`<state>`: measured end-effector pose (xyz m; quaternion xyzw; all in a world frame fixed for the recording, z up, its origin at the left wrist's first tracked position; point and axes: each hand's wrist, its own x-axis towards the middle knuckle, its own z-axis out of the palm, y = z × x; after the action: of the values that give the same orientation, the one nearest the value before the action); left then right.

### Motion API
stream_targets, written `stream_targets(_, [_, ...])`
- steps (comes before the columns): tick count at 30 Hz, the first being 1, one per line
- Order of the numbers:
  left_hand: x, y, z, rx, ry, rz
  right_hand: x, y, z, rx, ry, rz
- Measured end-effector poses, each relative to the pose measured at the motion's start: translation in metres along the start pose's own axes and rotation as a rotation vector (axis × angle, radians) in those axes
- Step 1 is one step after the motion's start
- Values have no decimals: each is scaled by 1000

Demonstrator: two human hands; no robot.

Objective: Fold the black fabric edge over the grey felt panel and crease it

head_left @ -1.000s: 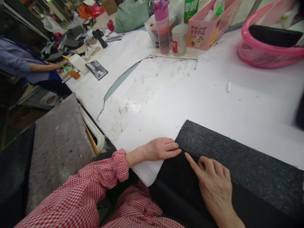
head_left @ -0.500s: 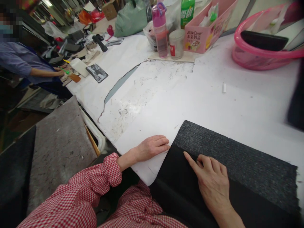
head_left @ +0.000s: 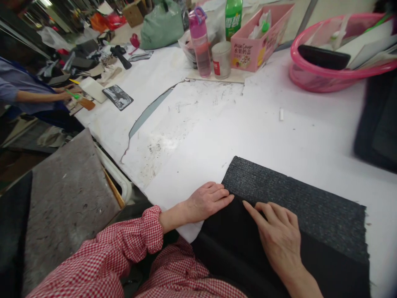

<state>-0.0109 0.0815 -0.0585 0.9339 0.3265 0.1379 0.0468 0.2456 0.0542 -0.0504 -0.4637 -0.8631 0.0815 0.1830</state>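
Note:
A smooth black cloth (head_left: 229,244) hangs over the near edge of the white-covered table (head_left: 260,136). Beyond its upper edge shows a speckled dark grey strip (head_left: 297,198). My left hand (head_left: 206,201) lies palm down at the left corner of the cloth, fingers together and stretched out, fingertips on the edge between black and grey. My right hand (head_left: 277,236) rests on the black cloth just right of it, index finger stretched along the same edge, the other fingers bent and a little apart. Neither hand grips anything visible.
A pink basket (head_left: 325,85), a pink box (head_left: 248,54), a purple-capped bottle (head_left: 201,47) and a glass jar (head_left: 221,62) stand along the back. A small white piece (head_left: 281,114) lies mid-table. A grey board (head_left: 68,190) is at left; another person (head_left: 31,93) works beyond it.
My left hand has moved right, onto the corner of the black cloth, closer to my right index finger. The view has shifted slightly to the right.

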Motion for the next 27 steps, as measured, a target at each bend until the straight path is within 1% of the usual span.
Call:
stream_targets(4, [-1, -1, -1, -17, -24, -2, 0, 11, -5, 71, -19, 5])
stream_targets(9, [1, -2, -3, -11, -90, 5, -2, 20, -6, 64, -56, -52])
stream_targets(14, [6, 1, -9, 48, -163, 13, -4, 21, -5, 35, -42, -88])
stream_targets(16, [8, 4, -10, 82, -158, 26, -4, 20, -5, 21, -33, -89])
stream_targets(19, [12, 6, -11, 112, -148, 86, -3, 17, -4, 10, -19, -85])
stream_targets(21, [14, 7, -11, 118, -164, 122, -3, 16, -3, 7, -18, -81])
stream_targets(24, [18, 8, -12, 125, -206, 139, -5, 18, -4, 12, -38, -77])
stream_targets(27, [20, 9, -13, 124, -228, 133, -11, 25, -8, 24, -79, -77])
